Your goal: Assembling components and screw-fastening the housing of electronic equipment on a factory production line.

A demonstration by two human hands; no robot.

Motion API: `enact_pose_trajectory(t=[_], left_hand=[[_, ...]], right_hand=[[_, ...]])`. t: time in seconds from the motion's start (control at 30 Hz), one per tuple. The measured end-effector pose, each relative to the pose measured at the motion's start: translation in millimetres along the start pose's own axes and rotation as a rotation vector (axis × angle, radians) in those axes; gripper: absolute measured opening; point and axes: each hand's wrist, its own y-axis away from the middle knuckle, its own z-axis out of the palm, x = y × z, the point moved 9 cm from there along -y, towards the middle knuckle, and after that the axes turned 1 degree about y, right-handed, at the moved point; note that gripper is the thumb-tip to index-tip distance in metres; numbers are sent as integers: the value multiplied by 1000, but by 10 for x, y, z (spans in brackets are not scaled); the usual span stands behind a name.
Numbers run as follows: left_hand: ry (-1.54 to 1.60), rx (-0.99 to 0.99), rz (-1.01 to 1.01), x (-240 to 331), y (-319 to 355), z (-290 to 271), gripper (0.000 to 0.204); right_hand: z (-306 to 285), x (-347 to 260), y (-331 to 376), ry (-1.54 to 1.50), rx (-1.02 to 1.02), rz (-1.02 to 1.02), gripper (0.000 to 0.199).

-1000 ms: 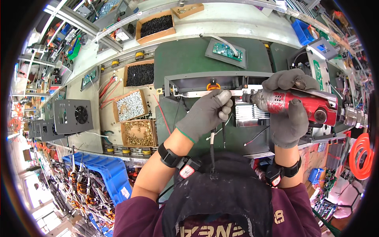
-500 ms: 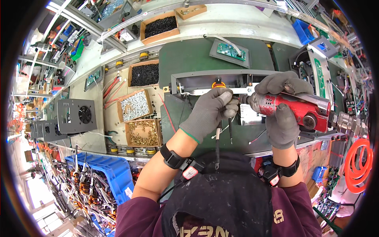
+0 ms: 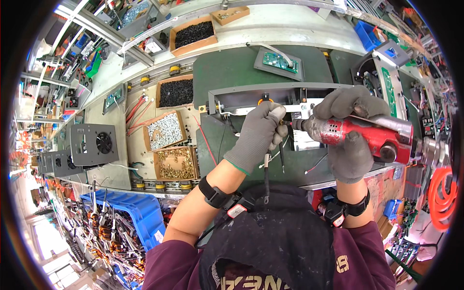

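My right hand (image 3: 353, 154) is wrapped round a red air screwdriver (image 3: 355, 133) with a metal top and a metal hose fitting at its rear. Its nose points left, and the bit reaches the fingertips of my left hand (image 3: 263, 128). Those fingers are pinched together at the bit's tip; whatever small piece they hold is mostly hidden. Both hands wear grey gloves. Just beyond them lies a long grey metal housing (image 3: 232, 90), open toward me, with a silvery bar (image 3: 241, 110) along its near side. An orange-ringed part (image 3: 266, 99) sits inside it. Loose dark cables hang below my left hand.
Left of the green work board (image 3: 222, 65) are cardboard boxes of brass screws (image 3: 176, 163), silvery screws (image 3: 165, 130) and black parts (image 3: 175, 93). A panel with a green circuit board (image 3: 278, 62) lies behind the housing. Grey fan housings (image 3: 94, 145) stand at left; a blue crate (image 3: 140, 212) is nearer.
My left hand has shifted slightly left and turned a little. The screwdriver has tilted slightly and its rear has moved right, so more of the nose and bit shows.
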Motion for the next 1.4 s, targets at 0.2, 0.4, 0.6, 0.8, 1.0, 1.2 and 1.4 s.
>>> enact_pose_trajectory(t=[0.2, 0.4, 0.6, 0.8, 1.0, 1.2, 1.4], left_hand=[[106, -92, 169, 37, -17, 65, 18], [136, -175, 21, 40, 106, 122, 19], [-971, -321, 346, 262, -6, 32, 28], [-1731, -464, 689, 28, 29, 441, 27], [-1850, -486, 687, -67, 1, 483, 20], [-1781, -441, 778, -16, 5, 491, 18], [-1695, -355, 1025, -14, -24, 647, 13]], right_hand=[[0, -81, 64, 149, 63, -38, 38], [-178, -140, 149, 28, 278, 45, 36], [-453, -20, 641, -89, 376, 316, 34], [-627, 207, 966, -162, 566, 435, 32], [-744, 350, 1145, -232, 661, 490, 27], [-865, 407, 1203, -337, 801, 507, 21], [-953, 392, 1153, -181, 782, 596, 20]])
